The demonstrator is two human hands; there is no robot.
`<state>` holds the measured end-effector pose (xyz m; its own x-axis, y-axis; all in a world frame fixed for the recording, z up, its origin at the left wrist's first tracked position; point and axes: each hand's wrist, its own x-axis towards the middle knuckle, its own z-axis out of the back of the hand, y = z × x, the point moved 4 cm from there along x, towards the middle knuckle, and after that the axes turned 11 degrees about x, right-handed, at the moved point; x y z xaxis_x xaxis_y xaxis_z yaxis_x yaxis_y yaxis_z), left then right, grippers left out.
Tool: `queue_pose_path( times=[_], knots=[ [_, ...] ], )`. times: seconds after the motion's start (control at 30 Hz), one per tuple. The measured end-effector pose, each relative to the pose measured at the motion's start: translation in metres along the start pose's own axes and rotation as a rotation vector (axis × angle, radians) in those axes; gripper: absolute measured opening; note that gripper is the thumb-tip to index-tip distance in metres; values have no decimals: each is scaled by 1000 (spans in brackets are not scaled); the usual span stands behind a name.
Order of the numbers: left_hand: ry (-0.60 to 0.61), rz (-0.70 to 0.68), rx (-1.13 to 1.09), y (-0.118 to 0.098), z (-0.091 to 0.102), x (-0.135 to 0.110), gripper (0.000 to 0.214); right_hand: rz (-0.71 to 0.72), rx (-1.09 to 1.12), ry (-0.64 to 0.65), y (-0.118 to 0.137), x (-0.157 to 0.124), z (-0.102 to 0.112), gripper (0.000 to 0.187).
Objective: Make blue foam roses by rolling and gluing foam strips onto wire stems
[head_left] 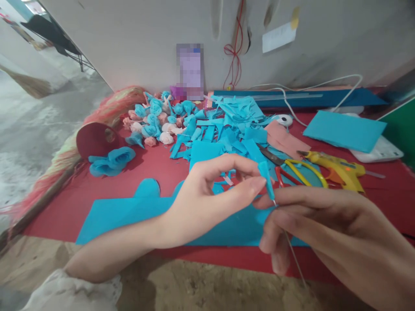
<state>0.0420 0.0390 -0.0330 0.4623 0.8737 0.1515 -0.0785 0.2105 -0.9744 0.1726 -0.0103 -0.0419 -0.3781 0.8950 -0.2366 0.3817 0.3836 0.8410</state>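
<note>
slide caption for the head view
Left hand pinches rolled blue paper, right hand holds its thin wire, glue gun beyond.

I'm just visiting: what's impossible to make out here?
In the head view:
- Thin wire: its upper end is hidden by the rolled blue paper.
- Yellow glue gun: the handle's bottom is behind the right hand.
- Upright rectangle: pixelated, contents unreadable.
- Wall note: any writing is too small.
- Green surface: cut off by the right edge.

Narrow blue paper roll [266, 179], tilted, wrapped about upper end of thin wire [295, 259] slanting down rightward.
</note>
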Motion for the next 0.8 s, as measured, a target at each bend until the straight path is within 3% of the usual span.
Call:
queue_pose_path(
  times=[0.13, 0.37, 0.8],
  knots=[
    [-35, 22, 1, 0, 1, 1, 7, -6, 23, 20, -3, 1, 2, 16],
    [59, 20, -132, 3, -3, -1, 9, 0, 27, 18, -5, -1, 5, 14],
    [66, 90, -317, 4, -6, -1, 6, 32, 15, -28, -4, 6, 2, 11]
  ],
)
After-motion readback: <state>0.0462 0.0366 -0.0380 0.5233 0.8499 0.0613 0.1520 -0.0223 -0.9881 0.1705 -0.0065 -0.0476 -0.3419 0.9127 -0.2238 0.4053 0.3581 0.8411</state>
